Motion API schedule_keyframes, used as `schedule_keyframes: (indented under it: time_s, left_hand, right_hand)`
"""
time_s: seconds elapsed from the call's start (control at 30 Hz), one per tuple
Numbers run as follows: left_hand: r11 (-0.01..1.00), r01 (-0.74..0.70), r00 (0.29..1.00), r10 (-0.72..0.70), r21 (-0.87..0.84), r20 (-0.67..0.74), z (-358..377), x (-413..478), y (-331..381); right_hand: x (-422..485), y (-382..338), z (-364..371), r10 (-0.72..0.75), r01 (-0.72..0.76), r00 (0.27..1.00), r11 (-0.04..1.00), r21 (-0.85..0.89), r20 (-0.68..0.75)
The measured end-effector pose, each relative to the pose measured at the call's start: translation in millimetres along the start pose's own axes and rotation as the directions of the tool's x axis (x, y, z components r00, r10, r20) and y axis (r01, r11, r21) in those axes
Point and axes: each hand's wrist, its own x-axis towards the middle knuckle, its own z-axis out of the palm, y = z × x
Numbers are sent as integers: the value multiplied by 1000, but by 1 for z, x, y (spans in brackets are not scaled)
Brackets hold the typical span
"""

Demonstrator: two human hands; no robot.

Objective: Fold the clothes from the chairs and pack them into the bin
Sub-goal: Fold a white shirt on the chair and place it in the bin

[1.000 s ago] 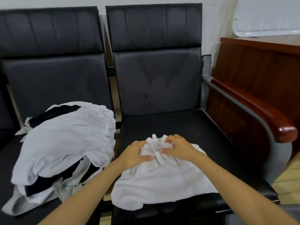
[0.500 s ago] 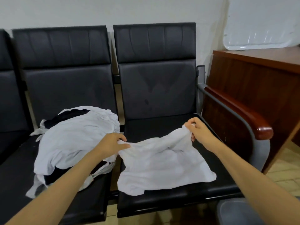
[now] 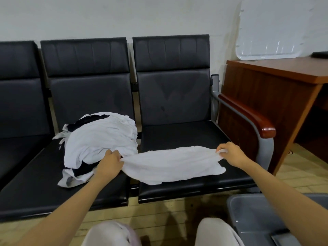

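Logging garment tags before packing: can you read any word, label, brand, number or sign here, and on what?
None can be read. The white cloth pinched between the left hand and right hand shows no tag or print; the clothes pile, black chairs, grey bin, wooden desk and white tray bear no visible lettering.

From my feed: forearms (image 3: 74, 206) bare up to frame edge, left hand (image 3: 109, 163) and right hand (image 3: 231, 154) bare too. White trousers (image 3: 213, 233) cover both knees at bottom edge; cloth over left knee creased, faintly lilac.
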Motion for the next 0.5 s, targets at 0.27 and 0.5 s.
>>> schedule_keyframes:
  time_s: [0.27, 0.5]
  left_hand:
    - [674, 431, 896, -243, -600, 371, 10, -20, -9]
    - [206, 455, 891, -107, -866, 442, 18, -15, -4]
  right_hand:
    - [-17, 10, 11, 54, -50, 991, 998, -34, 120]
    - [-21, 14, 28, 92, -78, 989, 989, -124, 112]
